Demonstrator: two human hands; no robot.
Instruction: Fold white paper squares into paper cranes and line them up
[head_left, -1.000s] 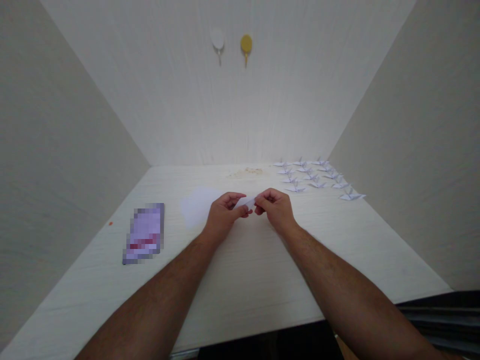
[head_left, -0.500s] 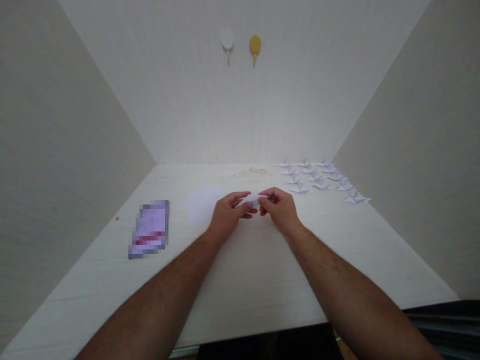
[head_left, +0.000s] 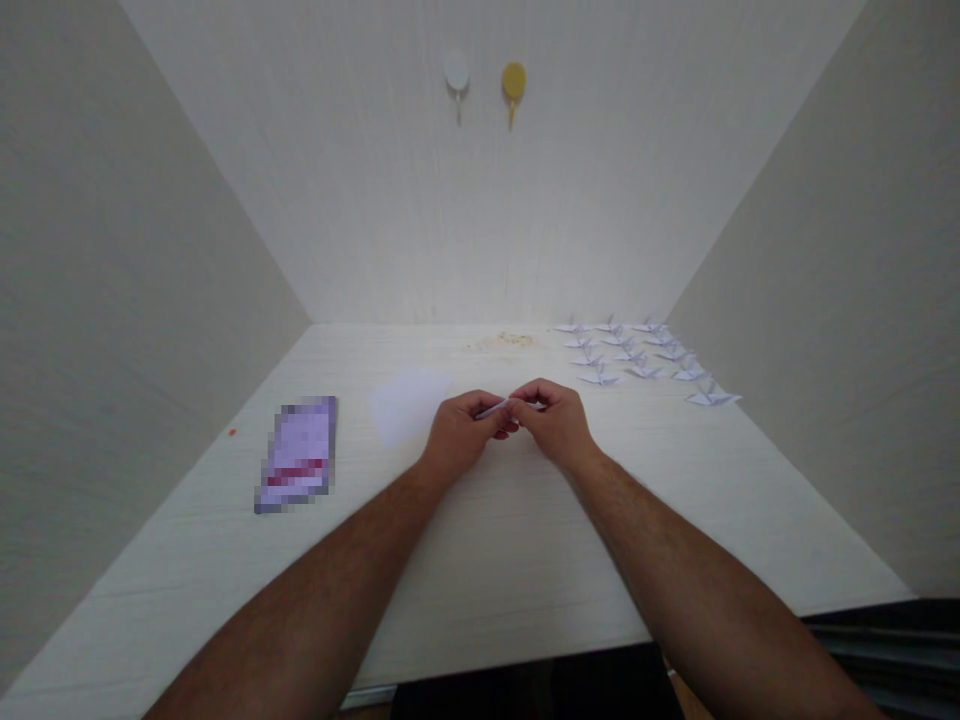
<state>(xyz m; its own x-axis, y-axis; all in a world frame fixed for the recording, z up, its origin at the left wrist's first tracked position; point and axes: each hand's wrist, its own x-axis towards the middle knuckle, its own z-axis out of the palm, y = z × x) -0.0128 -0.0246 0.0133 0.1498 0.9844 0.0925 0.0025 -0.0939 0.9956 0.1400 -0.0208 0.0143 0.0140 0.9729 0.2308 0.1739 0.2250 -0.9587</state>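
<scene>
A small folded piece of white paper (head_left: 493, 409) is pinched between my two hands above the middle of the table. My left hand (head_left: 463, 432) is closed on its left part, thumb on the near side. From the right, my right hand (head_left: 553, 420) grips it too, with thumb and forefinger close to the left fingertips. Most of the paper is hidden behind the fingers, so its exact folded shape cannot be made out. Just left of my left hand, flat white paper sheets (head_left: 405, 400) lie on the table.
Several folded white paper cranes (head_left: 628, 357) stand in rows at the back right. A pixelated purple flat object (head_left: 298, 450) lies on the left, beside a small orange speck (head_left: 232, 432). Walls enclose the table (head_left: 502, 580); two hooks (head_left: 514, 82) are on the back wall.
My hands have drawn closer together, their fingertips now meeting. The folded paper has turned more edge-on and less of it shows.
</scene>
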